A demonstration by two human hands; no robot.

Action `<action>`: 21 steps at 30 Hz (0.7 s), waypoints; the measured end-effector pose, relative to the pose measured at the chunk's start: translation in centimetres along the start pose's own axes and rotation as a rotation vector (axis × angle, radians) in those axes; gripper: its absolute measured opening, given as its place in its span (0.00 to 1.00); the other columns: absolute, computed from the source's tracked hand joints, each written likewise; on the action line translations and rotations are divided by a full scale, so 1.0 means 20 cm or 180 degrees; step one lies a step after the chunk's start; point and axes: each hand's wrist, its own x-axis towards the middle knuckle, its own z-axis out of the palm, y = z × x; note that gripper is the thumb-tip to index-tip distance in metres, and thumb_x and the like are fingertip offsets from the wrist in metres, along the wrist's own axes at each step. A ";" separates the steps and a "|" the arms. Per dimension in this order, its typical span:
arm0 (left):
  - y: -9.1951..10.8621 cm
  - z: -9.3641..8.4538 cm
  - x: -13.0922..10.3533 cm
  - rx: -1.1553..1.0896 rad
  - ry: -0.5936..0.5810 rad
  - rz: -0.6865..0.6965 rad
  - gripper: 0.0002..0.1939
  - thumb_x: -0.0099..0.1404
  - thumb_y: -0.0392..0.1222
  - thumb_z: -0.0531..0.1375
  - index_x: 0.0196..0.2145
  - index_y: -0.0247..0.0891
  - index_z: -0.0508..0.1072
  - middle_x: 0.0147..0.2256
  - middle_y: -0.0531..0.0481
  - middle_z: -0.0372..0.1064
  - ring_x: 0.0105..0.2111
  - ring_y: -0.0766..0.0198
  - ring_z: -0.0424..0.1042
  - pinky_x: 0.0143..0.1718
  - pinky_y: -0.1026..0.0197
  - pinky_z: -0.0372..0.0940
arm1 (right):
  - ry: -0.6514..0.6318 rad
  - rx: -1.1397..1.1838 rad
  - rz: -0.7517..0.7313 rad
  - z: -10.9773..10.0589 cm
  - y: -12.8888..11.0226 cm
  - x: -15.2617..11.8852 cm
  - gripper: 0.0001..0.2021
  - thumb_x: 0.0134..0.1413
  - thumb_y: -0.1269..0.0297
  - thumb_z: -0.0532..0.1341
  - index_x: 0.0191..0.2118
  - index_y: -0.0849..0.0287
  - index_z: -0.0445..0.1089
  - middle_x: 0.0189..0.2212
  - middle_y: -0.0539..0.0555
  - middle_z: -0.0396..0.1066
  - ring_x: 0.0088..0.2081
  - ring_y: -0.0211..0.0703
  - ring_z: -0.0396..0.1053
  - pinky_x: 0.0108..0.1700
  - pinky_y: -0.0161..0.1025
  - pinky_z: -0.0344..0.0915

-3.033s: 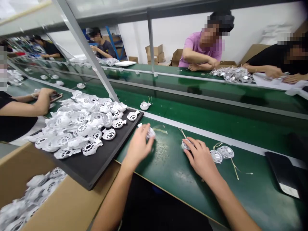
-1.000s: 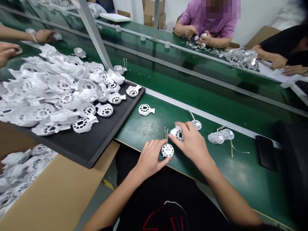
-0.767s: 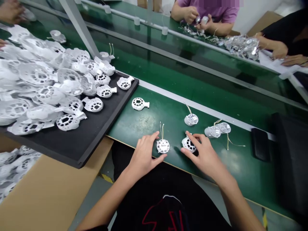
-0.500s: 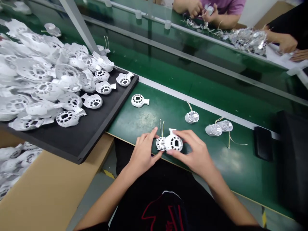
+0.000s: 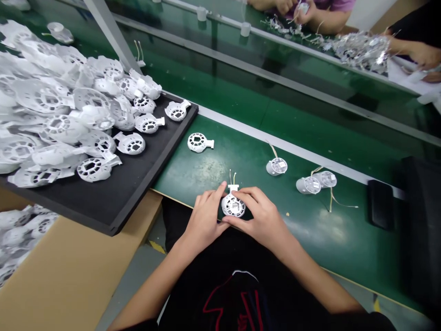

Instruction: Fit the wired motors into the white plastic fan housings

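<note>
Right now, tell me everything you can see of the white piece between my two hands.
The white piece looks like plastic: a round shell with slots ringing a central opening, where a pale part shows. A narrow tab points away from you, two thin wires rising behind it. It is slotted face up by the near edge of the green bench, your left hand and right hand holding opposite sides. Its underside is hidden.

No text legible. Red-and-white outlined graphic on black fabric shirt, at near edge of flat green workbench: lettering undecipherable. Small white rectangular labels on white cylindrical plastic parts, atop workbench: print unreadable.
</note>
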 end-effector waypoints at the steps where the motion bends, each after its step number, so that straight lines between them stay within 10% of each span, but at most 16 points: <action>1: 0.00 0.00 0.00 0.0008 -0.0008 0.0007 0.55 0.66 0.46 0.69 0.76 0.47 0.37 0.58 0.41 0.70 0.54 0.45 0.67 0.53 0.47 0.62 | -0.0023 -0.0018 0.0002 0.00 0.00 0.00 0.27 0.61 0.51 0.70 0.62 0.50 0.68 0.53 0.59 0.72 0.53 0.54 0.73 0.54 0.52 0.76; 14: 0.00 -0.04 0.01 -0.0160 -0.0134 0.0037 0.51 0.63 0.38 0.68 0.75 0.45 0.45 0.59 0.40 0.69 0.57 0.47 0.67 0.56 0.45 0.64 | -0.0111 0.0101 0.0106 0.06 0.06 0.01 0.27 0.62 0.48 0.69 0.62 0.51 0.69 0.53 0.57 0.75 0.54 0.52 0.73 0.56 0.51 0.74; 21: 0.06 -0.21 0.05 -0.1357 -0.0149 -0.0556 0.17 0.74 0.48 0.61 0.58 0.46 0.74 0.53 0.46 0.76 0.53 0.53 0.74 0.57 0.47 0.68 | -0.0182 0.0087 -0.0275 0.00 0.04 0.06 0.20 0.65 0.53 0.67 0.59 0.52 0.70 0.51 0.57 0.77 0.52 0.52 0.75 0.54 0.50 0.74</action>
